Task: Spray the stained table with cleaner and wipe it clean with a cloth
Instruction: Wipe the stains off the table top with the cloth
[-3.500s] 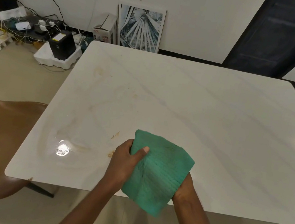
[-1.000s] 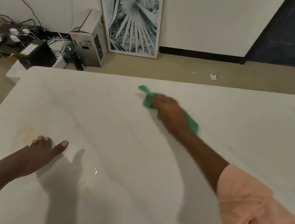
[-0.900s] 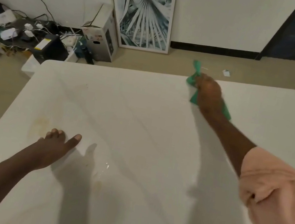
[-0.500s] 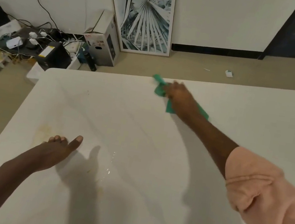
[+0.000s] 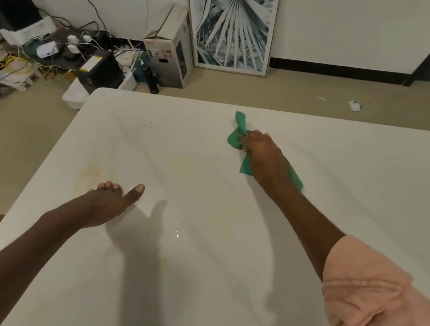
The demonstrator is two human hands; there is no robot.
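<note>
A crumpled green cloth (image 5: 236, 138) lies on the white table (image 5: 350, 162), yellowish stain (image 5: 90, 174) near its left edge.

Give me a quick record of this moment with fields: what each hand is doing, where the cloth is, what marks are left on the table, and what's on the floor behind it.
right hand: presses the green cloth onto the table, toward the far edge
left hand: rests flat on the white table, fingers straight, holding nothing
cloth: bunched under the right hand, ends sticking out on both sides
marks left: yellowish stain just beyond the left hand's fingers; small wet patch to that hand's right
floor behind: framed palm-leaf picture leaning on the wall, cardboard box, tangle of cables
</note>
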